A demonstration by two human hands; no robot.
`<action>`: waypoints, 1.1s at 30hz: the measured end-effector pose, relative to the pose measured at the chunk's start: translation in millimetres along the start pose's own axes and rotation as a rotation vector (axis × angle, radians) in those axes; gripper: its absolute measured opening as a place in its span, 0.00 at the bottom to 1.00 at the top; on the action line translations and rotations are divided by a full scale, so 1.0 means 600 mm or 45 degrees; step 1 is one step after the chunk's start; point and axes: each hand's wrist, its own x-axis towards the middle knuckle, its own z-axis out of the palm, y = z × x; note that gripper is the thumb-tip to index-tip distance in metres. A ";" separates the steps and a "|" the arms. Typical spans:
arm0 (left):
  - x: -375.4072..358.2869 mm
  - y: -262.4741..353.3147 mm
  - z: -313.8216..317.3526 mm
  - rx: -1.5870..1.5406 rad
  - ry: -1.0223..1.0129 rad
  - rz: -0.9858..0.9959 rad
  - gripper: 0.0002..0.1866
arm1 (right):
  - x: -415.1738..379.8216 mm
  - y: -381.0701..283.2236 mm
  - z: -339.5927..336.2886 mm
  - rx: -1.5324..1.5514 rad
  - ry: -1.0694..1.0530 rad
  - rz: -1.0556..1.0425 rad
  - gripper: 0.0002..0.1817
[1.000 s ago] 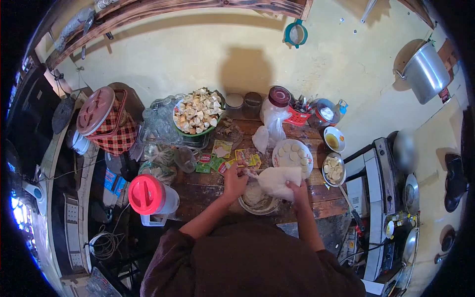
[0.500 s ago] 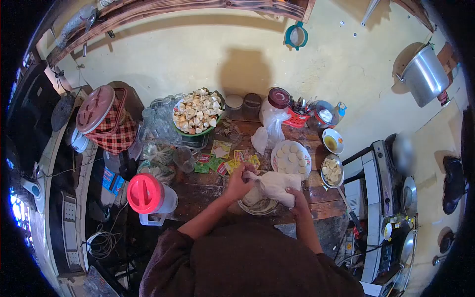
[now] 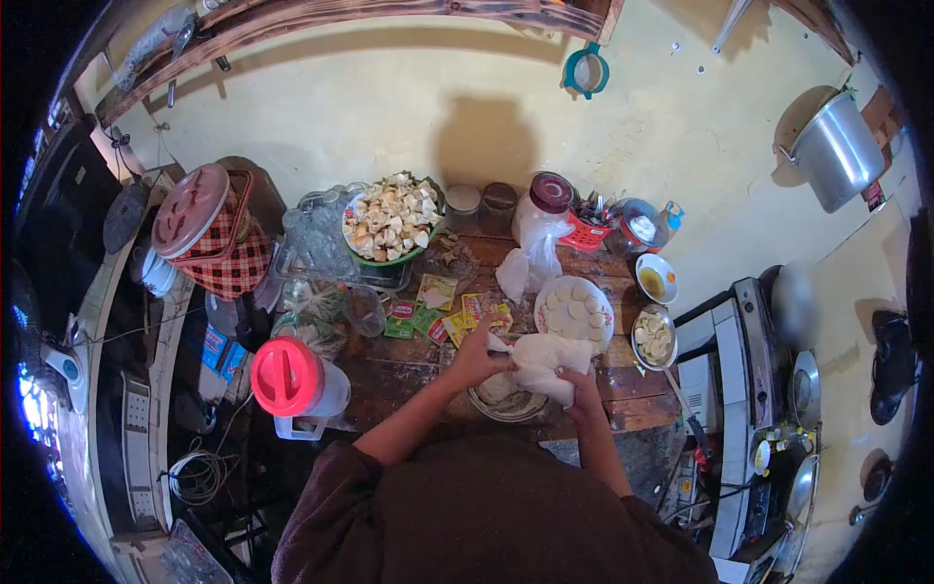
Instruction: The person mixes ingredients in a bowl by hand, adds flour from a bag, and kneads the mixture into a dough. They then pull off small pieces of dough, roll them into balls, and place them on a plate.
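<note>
A plastic bag of white flour is held on its side over a metal bowl. My left hand is at the bag's narrow neck, the thumb and fingers round it. Against the bag's lower right side, my right hand grips with the thumb on top; its other fingers are mostly hidden. Pale flour or dough shows in the bowl, partly covered by the bag. Just behind the bag stands a plate of flat, round dough pieces.
Opened seasoning packets lie left of the bag. A pan of pale pieces and a bowl of yellow liquid stand right. A red-lidded jug is at left, with a heaped green basin behind. A stove borders the right side.
My left hand has shifted slightly at the bag's neck, its fingers lifting and spreading a little. The bag has hardly moved, and my right hand still holds it.
</note>
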 end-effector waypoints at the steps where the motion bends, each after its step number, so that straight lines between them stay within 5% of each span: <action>1: -0.002 0.008 0.001 0.100 0.060 0.047 0.46 | -0.001 -0.004 0.006 0.000 -0.001 0.001 0.28; 24: 0.016 -0.013 0.014 0.116 0.106 0.158 0.36 | 0.000 0.000 0.005 -0.175 0.097 -0.068 0.28; 33: 0.037 0.029 0.002 0.112 -0.110 0.359 0.17 | -0.006 0.015 -0.020 0.305 -0.008 0.069 0.27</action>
